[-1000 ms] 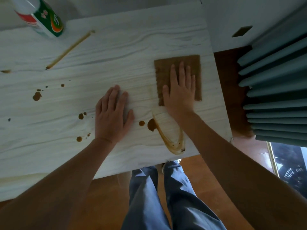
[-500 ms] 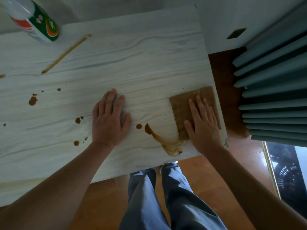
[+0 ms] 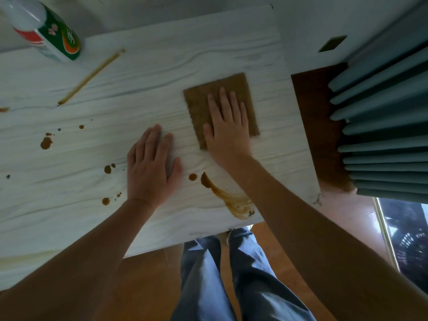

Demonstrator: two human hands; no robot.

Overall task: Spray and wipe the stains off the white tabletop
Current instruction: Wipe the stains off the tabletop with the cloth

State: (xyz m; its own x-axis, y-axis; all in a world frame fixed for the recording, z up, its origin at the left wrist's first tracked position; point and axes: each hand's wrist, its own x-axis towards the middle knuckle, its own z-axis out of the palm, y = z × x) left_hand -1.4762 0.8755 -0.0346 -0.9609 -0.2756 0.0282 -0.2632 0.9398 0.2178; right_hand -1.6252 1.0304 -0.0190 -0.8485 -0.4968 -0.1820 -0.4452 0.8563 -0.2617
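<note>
Right hand (image 3: 228,128), fingers straight, presses the cloth (image 3: 201,100) (long axis running away from the person); left hand (image 3: 151,167) flat on tabletop (image 3: 162,61).

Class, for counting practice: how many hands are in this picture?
2. The left hand lies flat on the bare tabletop near its middle; the right hand presses flat on the brown cloth, to the right and farther back. No others show.

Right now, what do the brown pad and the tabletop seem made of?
Brown pad: probably cloth or thin sponge cloth, matte, with a scalloped left edge, lying flat under the right hand. Tabletop: white with grey wood-grain lines and a faint sheen, likely laminate or painted board; which one, the picture leaves open.
</note>
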